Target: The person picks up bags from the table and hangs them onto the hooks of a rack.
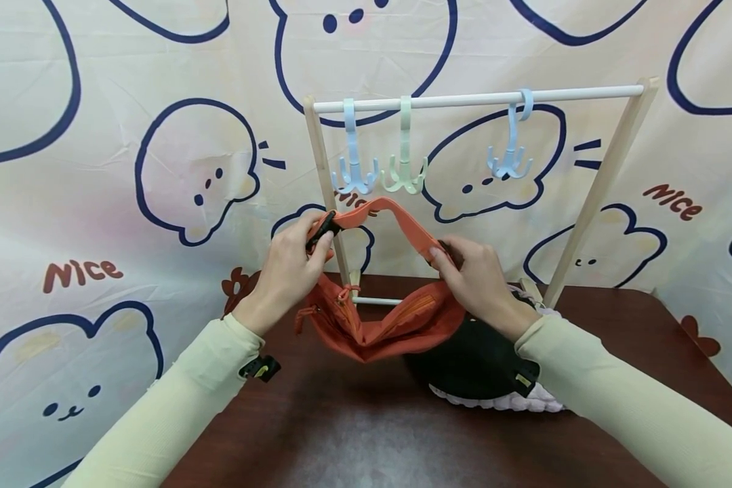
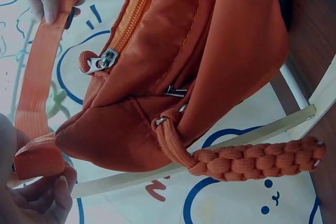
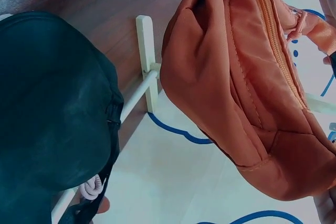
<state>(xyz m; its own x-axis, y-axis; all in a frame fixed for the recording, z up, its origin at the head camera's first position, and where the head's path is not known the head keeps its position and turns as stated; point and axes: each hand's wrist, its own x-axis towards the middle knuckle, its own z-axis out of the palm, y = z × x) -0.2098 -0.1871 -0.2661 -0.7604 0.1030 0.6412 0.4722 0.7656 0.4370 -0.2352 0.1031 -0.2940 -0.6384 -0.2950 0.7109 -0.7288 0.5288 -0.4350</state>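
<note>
An orange waist bag point(image 1: 366, 342) hangs in the air between both hands, its pouch sagging below them. My left hand point(image 1: 287, 268) pinches the strap by a black buckle point(image 1: 324, 230). At the other end, my right hand point(image 1: 478, 278) grips the strap between thumb and fingers. The orange strap point(image 1: 405, 227) arches up from hand to hand. In the left wrist view, a braided orange cord point(image 2: 252, 161) dangles from the bag near a metal zipper pull point(image 2: 102, 60). The right wrist view shows the pouch's zipper side; part of the right hand lies outside that view.
A rack with a white rail point(image 1: 463, 100) stands behind the bag on the dark wooden table point(image 1: 268, 420). Blue hooks point(image 1: 355, 173) and a green hook point(image 1: 405, 173) hang from it. A black bag point(image 1: 463, 356) with a pale frilly edge point(image 1: 506, 401) lies at right.
</note>
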